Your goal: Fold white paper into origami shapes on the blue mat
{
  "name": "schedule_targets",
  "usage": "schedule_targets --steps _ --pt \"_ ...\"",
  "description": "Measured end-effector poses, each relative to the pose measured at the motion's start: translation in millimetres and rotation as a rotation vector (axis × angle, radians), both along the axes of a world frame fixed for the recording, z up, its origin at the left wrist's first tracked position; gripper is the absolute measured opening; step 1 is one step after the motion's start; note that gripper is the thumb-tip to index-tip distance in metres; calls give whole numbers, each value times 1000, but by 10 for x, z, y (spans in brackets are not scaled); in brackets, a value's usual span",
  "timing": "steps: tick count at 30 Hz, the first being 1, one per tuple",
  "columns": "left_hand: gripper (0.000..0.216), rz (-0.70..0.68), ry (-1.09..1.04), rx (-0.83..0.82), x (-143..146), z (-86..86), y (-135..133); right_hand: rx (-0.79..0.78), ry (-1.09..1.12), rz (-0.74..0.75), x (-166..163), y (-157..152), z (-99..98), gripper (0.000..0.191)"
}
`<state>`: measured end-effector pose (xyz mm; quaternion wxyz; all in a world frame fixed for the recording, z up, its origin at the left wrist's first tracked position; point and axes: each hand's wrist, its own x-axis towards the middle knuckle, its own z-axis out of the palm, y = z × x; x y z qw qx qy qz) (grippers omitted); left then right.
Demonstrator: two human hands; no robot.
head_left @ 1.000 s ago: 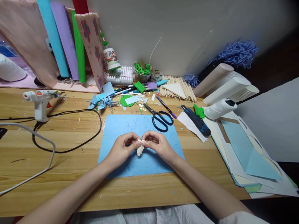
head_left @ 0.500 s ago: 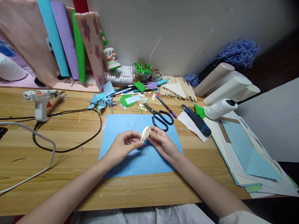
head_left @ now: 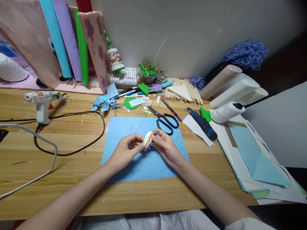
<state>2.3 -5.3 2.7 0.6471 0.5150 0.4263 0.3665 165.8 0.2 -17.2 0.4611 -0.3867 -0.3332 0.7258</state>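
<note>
A small piece of cream folded paper [head_left: 147,139] is pinched between my two hands, above the blue mat [head_left: 124,127]. My left hand [head_left: 127,148] grips its left side, thumb in front and fingers behind. On its right side, the thumb and fingertips of my right hand [head_left: 165,145] close on the paper. Black-handled scissors [head_left: 165,119] rest just beyond my right hand, their handles on the mat's top edge. How the paper is folded inside my fingers is partly hidden.
A white glue gun [head_left: 42,105] with a looping black cable stands on the left. Blue paper cranes [head_left: 109,105], pens and wooden sticks [head_left: 192,92] lie at the back. On the right are a utility knife [head_left: 202,124], a white thread spool [head_left: 227,111] and stacked paper sheets [head_left: 259,159].
The cream folded paper has tilted and shifted slightly to the left between my fingertips. Both hands keep nearly the same place; the view has moved a little.
</note>
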Motion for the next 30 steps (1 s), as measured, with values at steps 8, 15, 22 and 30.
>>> schedule_targets --steps 8,15,22,30 --pt "22 7 188 92 -17 4 13 459 -548 29 -62 -103 60 11" --pt "22 2 289 194 -15 -18 -19 527 -600 140 -67 -127 106 15" --pt "21 5 353 284 -12 -13 -37 497 -596 130 -53 -119 68 12" --pt "14 -49 438 423 -6 -6 -72 504 -632 123 -71 -136 121 6"
